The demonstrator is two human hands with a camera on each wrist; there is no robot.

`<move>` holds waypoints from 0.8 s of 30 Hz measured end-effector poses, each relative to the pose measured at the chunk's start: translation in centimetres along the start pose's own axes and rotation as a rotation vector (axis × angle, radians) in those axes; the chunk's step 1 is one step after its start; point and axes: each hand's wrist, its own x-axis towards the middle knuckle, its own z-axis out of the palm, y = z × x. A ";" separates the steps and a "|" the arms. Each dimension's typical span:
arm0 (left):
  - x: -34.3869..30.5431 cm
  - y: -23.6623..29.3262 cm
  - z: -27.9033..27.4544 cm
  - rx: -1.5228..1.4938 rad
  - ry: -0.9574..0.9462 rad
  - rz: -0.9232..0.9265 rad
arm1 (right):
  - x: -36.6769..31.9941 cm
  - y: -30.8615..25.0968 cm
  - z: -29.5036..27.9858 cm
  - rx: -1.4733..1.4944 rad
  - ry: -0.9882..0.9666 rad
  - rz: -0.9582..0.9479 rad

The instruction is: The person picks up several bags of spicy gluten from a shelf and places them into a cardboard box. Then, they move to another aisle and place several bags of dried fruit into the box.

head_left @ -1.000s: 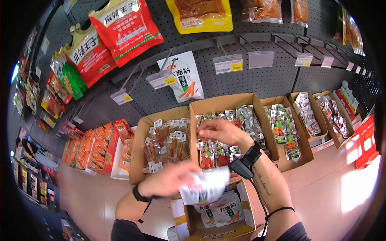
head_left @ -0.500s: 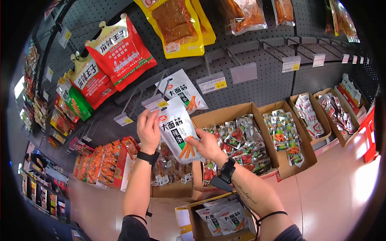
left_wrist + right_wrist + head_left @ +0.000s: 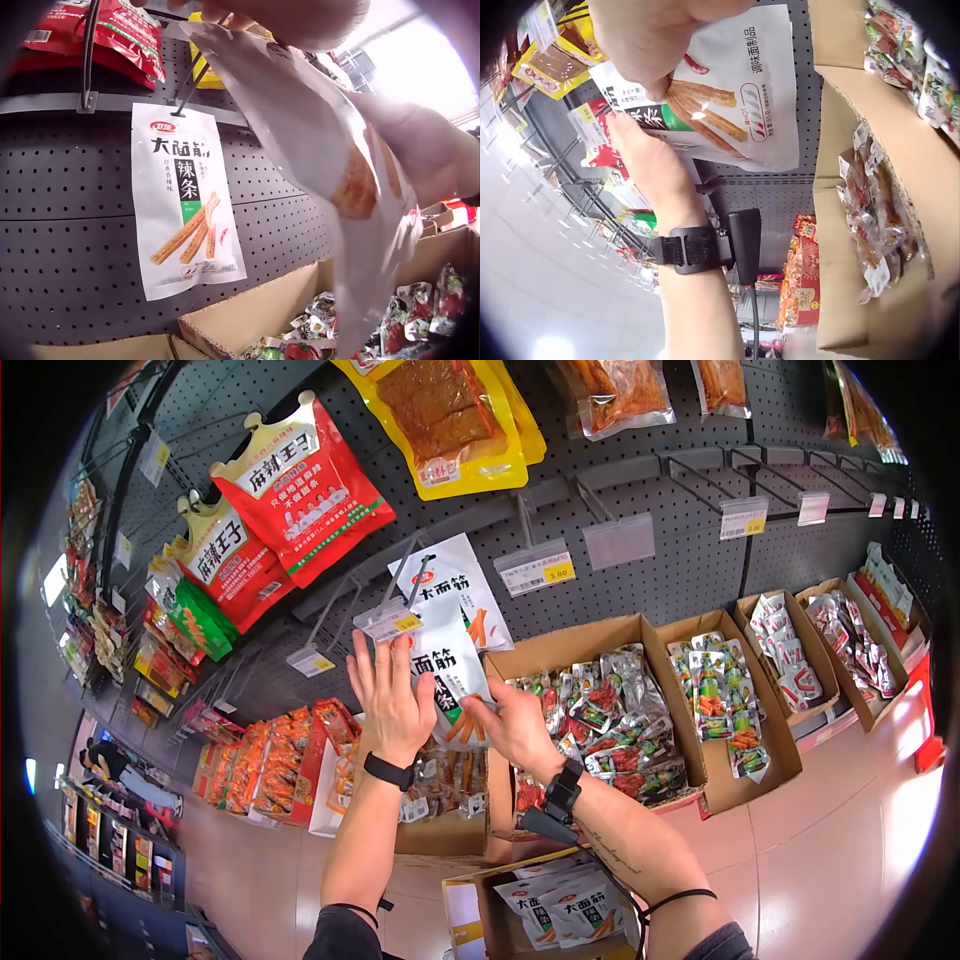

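My right hand (image 3: pixel 520 728) pinches a white snack packet (image 3: pixel 440 670) by its lower right side, thumb across the printed front. Against the packet's left side rests my left hand (image 3: pixel 395 705), its fingers straight and pointing up, with the fingertips right at a price tag holder (image 3: pixel 388 622). Held upright, the packet's top overlaps the tagged hook in the head view. Behind it, a matching packet (image 3: pixel 187 202) hangs on that hook by its top hole. The right wrist view shows the held packet's lower front (image 3: pixel 742 90) and my left thumb at its edge.
Below stands an open carton (image 3: pixel 470 890) with several matching packets (image 3: pixel 565 910). Boxes of small wrapped snacks (image 3: pixel 620 710) line the shelf under the pegboard (image 3: pixel 600 595). Red bags (image 3: pixel 305 495) hang at the left and yellow packs (image 3: pixel 440 420) above. Other hooks with tags (image 3: pixel 538 568) jut outward.
The packet came up from over the lower carton to the hook, the right hand joining on its lower right side. Since then the left hand has straightened its fingers along the packet's side.
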 end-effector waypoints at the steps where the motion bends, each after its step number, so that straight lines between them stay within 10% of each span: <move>1: 0.1 0.1 0.2 -0.037 0.013 0.011 | 0.3 -0.4 -0.2 -0.021 0.029 -0.037; 11: -2.1 1.3 0.1 -0.180 0.065 0.000 | -1.0 2.0 0.5 -0.065 -0.064 -0.243; 24: 2.1 2.2 0.4 -0.088 -0.065 0.025 | 1.0 0.4 -0.4 -0.024 0.014 -0.049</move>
